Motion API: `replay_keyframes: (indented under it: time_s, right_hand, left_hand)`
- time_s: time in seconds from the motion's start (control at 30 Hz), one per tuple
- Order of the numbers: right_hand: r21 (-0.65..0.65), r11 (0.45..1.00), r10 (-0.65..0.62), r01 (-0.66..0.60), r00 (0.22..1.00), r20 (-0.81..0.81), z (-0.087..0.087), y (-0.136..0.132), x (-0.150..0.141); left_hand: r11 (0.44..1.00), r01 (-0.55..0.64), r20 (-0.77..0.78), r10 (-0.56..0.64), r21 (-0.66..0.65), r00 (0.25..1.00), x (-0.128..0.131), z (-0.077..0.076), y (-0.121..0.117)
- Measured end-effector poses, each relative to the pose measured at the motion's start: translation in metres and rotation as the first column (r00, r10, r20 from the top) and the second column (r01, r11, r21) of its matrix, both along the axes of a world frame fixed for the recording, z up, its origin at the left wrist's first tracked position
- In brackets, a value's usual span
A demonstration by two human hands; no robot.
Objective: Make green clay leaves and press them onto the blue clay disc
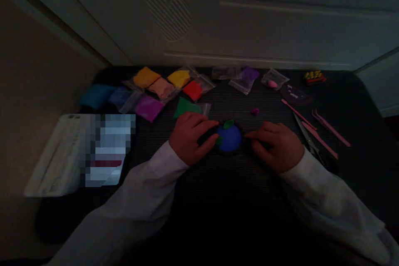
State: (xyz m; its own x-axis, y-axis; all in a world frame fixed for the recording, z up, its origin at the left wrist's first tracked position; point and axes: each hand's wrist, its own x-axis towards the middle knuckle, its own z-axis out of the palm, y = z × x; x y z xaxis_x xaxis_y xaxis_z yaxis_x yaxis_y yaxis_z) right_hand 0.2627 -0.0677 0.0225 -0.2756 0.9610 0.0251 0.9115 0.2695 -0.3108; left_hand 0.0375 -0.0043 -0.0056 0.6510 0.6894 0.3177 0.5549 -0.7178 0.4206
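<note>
A round blue clay disc with a dark, bumpy rim lies on the dark table. Two small green clay leaves sit on it, one at the top and one at the left. My left hand holds the disc's left side, its index finger and thumb stretched to the rim. From the other side, my right hand reaches an index fingertip to the right rim; its thumb is apart and the other fingers are curled. I see nothing in the right hand. A small purple-pink clay piece lies beyond the disc.
Bags of coloured clay, including a green one, line the back left. Right of my right hand are scissors, pink tweezers and pink tools. A lit screen stands at left beside a white object. A pale panel rises behind.
</note>
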Motion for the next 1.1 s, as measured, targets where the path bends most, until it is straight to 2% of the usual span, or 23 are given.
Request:
replay_keyframes:
  time_s: [0.33, 0.6, 0.8, 1.1]
  right_hand:
    - [-0.028, 1.000, 0.013, -0.013, 1.000, 0.013, -0.0015, 0.0002, -0.0006]
    - [-0.025, 1.000, -0.003, 0.001, 0.998, -0.059, -0.0011, 0.0018, 0.0031]
    - [-0.050, 0.997, 0.054, -0.056, 0.998, -0.040, -0.0067, 0.0028, 0.0050]
    - [-0.058, 0.996, 0.070, -0.070, 0.998, 0.000, -0.0087, 0.0035, 0.0024]
  left_hand:
    - [1.000, -0.007, 0.011, 0.007, 0.007, 1.000, 0.0008, 0.0002, 0.0003]
    - [1.000, -0.002, 0.022, 0.002, 0.013, 1.000, -0.0017, -0.0020, 0.0009]
    - [1.000, -0.009, 0.017, 0.008, 0.003, 1.000, -0.0010, 0.0000, -0.0004]
    - [1.000, -0.006, 0.014, 0.006, 0.006, 1.000, 0.0004, 0.0003, 0.0007]
